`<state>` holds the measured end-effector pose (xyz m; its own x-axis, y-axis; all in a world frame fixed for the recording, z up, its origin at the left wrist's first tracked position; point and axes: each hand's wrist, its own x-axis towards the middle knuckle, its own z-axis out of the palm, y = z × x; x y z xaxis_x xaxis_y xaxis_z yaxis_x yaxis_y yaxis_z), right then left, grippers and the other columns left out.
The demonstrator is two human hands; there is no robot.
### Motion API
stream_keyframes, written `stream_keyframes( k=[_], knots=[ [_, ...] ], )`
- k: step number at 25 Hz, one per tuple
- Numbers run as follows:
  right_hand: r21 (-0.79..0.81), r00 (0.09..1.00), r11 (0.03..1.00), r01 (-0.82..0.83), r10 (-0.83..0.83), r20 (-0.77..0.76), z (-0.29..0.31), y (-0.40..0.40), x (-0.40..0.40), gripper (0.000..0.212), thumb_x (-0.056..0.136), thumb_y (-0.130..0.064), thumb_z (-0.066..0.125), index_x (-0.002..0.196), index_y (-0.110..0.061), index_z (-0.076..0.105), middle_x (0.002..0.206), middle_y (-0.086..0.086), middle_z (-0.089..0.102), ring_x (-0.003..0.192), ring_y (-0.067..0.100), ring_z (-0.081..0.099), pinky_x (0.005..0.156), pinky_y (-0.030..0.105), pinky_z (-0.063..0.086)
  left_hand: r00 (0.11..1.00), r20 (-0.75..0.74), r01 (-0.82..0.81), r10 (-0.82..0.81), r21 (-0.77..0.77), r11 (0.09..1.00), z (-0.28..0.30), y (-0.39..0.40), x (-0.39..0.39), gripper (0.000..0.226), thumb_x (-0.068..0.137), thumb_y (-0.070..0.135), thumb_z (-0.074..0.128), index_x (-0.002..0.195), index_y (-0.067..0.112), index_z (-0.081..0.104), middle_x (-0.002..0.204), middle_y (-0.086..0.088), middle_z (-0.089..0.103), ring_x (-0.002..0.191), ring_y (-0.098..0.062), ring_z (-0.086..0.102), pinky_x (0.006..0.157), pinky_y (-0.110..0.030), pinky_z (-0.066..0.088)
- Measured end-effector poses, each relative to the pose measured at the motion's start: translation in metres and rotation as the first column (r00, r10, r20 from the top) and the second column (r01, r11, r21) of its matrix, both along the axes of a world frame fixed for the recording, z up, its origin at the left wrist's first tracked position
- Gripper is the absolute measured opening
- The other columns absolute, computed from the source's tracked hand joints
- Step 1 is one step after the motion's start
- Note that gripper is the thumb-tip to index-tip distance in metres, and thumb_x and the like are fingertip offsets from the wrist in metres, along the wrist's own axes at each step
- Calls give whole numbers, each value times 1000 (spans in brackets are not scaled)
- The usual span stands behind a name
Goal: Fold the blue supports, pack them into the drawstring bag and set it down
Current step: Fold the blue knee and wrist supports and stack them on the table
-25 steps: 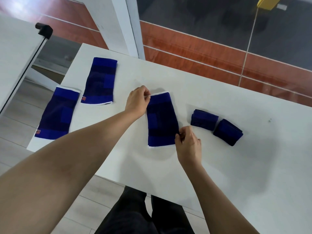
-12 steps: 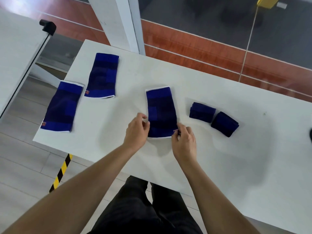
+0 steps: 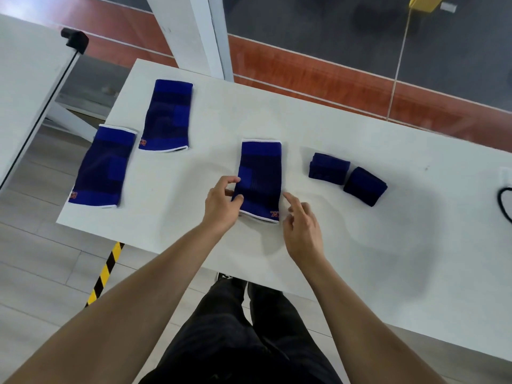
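A flat blue support [image 3: 260,178] lies lengthwise in the middle of the white table [image 3: 360,245]. My left hand [image 3: 221,203] pinches its near left edge between thumb and fingers. My right hand [image 3: 300,225] hovers just right of the near right corner, fingers loose and spread, holding nothing. Two more flat blue supports lie at the table's left end, one nearer [image 3: 102,167] and one farther [image 3: 169,116]. Two folded blue supports [image 3: 328,169] [image 3: 365,186] sit side by side to the right. No drawstring bag is in view.
A black cord [image 3: 504,200] curls at the right edge of the table. A white board with a black clamp [image 3: 74,39] stands to the left. Yellow-black floor tape [image 3: 105,273] runs below the table's left corner. My legs are under the near edge.
My left hand slid from the support's far left corner down to its near left edge. My right hand has let go of the near right corner and opened beside it.
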<state>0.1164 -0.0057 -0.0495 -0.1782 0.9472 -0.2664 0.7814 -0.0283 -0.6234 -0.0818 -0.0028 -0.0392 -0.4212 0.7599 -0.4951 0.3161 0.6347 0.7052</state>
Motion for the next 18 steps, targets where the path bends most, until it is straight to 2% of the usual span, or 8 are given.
stream_keyframes(
  k=[2,4,7,9,12,14,16,18],
  knots=[
    [122,983,986,-110,90,160,-4,-1,9,68,87,-3,63,147,-28,43,125,3,54,107,24,52,93,38,45,985,152,-72,78,-47,996,2,-3,-6,29,89,11,66,108,33,67,104,-9,69,83,-20,68,65,-34,57],
    [182,965,965,-191,150,216,-7,1,13,75,81,-10,75,147,-28,44,138,3,51,120,26,50,100,39,41,945,286,-121,156,-137,983,3,-6,-9,27,87,6,68,104,26,71,101,-15,73,82,-26,72,77,-44,62],
    [269,967,931,-246,218,133,-12,6,12,60,78,-11,79,134,-21,61,141,4,57,132,27,49,107,41,38,887,409,-144,217,-200,969,12,-13,-8,21,92,3,61,107,12,73,98,-12,72,70,-22,70,66,-35,62],
    [319,965,911,-262,252,74,-15,5,11,41,81,-10,77,121,-18,70,135,2,64,134,24,51,109,41,37,872,445,-131,203,-186,974,15,-21,-14,30,99,3,45,104,11,74,97,-12,69,67,-20,66,59,-29,58],
    [248,971,943,-221,237,-39,-14,-3,9,29,87,-12,73,116,-20,69,119,-2,72,120,22,61,104,35,35,952,260,165,-161,5,986,8,-40,-33,44,97,-7,41,113,21,72,103,-10,70,67,-17,62,60,-25,55],
    [127,977,974,-185,197,-85,-10,-5,8,30,90,-8,66,117,-23,66,113,-5,72,112,21,62,101,32,33,913,72,399,-401,49,916,1,-49,-37,48,92,-7,53,123,27,67,104,-3,69,69,-8,60,64,-19,48],
    [18,981,987,-161,162,-106,-5,-2,6,33,90,-4,56,116,-25,62,108,-8,70,105,20,58,97,33,33,914,35,403,-405,45,914,-1,-50,-32,41,93,2,60,123,30,66,99,2,69,69,-3,60,65,-17,47],
    [-78,988,991,-105,95,-120,2,2,3,27,94,-8,48,110,-26,60,101,-9,66,97,18,53,93,34,34,949,68,306,-308,35,951,0,-47,-25,30,95,10,59,115,31,69,95,2,70,64,-5,60,65,-25,51]
  ],
)
